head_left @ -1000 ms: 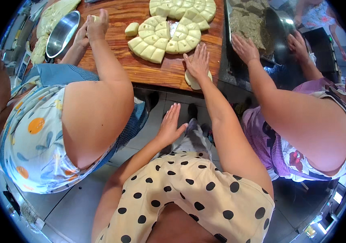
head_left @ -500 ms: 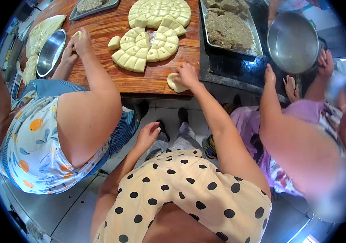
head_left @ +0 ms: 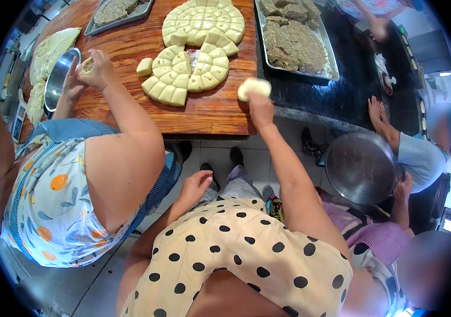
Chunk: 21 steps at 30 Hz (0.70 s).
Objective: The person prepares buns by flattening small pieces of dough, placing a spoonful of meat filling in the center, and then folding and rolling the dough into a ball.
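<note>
A flattened round of pale dough [head_left: 254, 89] is in my right hand [head_left: 261, 111], raised over the right edge of the wooden table [head_left: 209, 119]. My fingers are closed on its near side and partly hidden. Low in front of my body hangs my left hand [head_left: 195, 186], loosely open, holding nothing. On the table lie scored dough slabs [head_left: 204, 24], cut into many small blocks, with smaller cut sections [head_left: 212, 66] nearer me. A single dough block [head_left: 144, 66] sits just left of these.
At left, a co-worker's hands [head_left: 96, 71] hold filled dough beside a steel bowl [head_left: 59, 79] and a dough sheet [head_left: 56, 50]. Trays of brown filling [head_left: 294, 45] stand at the far left and on the black counter [head_left: 336, 90]. Another person holds a round pan [head_left: 360, 168] at right.
My right hand has lifted the dough round off the table and moved slightly right. The co-worker's round pan has come off the counter toward me. The left co-worker's hands have shifted, showing filling.
</note>
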Each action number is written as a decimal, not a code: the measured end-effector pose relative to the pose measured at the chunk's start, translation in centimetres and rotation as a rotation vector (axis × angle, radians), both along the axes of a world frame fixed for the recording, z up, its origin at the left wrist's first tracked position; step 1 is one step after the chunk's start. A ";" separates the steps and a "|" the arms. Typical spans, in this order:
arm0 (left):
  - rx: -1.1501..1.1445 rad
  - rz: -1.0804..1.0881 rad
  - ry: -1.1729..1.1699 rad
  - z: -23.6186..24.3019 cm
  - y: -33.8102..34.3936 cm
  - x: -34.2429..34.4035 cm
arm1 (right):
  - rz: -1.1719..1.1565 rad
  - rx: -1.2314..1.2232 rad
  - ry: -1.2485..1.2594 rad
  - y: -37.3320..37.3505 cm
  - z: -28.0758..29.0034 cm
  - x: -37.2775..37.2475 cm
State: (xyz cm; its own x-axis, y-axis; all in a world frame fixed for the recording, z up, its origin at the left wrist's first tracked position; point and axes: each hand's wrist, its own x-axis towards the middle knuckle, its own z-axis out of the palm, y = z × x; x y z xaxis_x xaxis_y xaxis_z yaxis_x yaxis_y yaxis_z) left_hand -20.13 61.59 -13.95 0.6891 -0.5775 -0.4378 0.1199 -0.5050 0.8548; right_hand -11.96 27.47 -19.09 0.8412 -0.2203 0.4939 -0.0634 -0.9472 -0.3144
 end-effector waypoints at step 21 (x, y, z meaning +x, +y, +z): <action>-0.191 0.122 0.299 0.1 -13.4 4.1 | -0.639 1.651 -0.456 -28.6 3.8 -10.7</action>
State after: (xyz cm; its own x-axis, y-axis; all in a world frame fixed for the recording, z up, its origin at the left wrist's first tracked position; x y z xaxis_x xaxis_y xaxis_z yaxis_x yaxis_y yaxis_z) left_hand -15.98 48.20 -13.88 0.6161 -0.5896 -0.5222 0.4276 -0.3064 0.8505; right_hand -22.62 -1.11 -15.26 0.3193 -0.8606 -0.3968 0.0988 0.4467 -0.8892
